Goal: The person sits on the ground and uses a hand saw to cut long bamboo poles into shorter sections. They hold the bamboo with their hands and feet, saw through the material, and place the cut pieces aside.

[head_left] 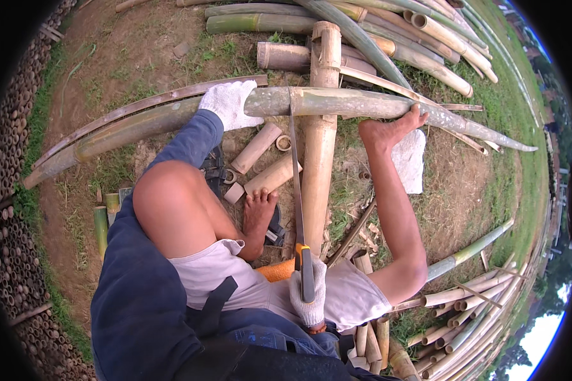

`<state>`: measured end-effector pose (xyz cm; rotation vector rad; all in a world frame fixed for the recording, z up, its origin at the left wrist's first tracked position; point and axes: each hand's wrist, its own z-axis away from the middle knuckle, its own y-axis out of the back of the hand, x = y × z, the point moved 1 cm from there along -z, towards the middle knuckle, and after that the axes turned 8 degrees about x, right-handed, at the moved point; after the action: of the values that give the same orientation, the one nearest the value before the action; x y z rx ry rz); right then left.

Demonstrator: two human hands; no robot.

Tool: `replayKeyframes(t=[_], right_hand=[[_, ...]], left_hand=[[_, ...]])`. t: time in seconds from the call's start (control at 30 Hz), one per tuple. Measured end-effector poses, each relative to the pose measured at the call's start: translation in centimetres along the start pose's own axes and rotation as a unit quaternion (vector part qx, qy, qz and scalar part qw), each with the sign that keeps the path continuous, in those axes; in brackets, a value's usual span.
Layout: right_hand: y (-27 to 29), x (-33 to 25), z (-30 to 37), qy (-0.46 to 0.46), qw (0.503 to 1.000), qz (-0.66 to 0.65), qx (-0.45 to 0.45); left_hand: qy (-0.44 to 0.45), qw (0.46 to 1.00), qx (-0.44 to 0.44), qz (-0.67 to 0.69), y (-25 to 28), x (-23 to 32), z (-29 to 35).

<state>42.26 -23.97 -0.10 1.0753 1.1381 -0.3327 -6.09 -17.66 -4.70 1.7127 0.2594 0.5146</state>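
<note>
A long green bamboo pole lies crosswise over a thick upright-running bamboo post. My left hand, in a white knit glove, is wrapped over the pole left of the post. In my right hand, also gloved, is the black and yellow handle of a hand saw. Its narrow blade reaches away from me and meets the pole at a node, just left of the post. My right foot presses against the pole farther right. The blade's far tip is partly hidden by the pole.
Short cut bamboo pieces lie on the ground near my left foot. Stacked bamboo poles fill the far side, and another pile lies at the near right. A split bamboo strip runs behind the pole. Bundled bamboo ends line the left edge.
</note>
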Motion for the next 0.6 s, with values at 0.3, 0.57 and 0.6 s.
replayKeyframes(t=[0.3,0.57,0.6], right_hand=[[-10.9,3.4,-20.7,0.082,0.99,-0.096,0.064],[3.0,-2.9,-0.2,-0.013,1.0,0.006,-0.008],[3.4,-3.5,-0.3,0.003,1.0,0.001,-0.005]], left_hand=[[0.007,1.0,0.011,-0.001,1.3,0.8,-0.7],[0.021,1.0,-0.001,-0.02,0.4,0.5,-0.3],[0.02,0.999,0.003,-0.024,0.2,0.4,-0.2]])
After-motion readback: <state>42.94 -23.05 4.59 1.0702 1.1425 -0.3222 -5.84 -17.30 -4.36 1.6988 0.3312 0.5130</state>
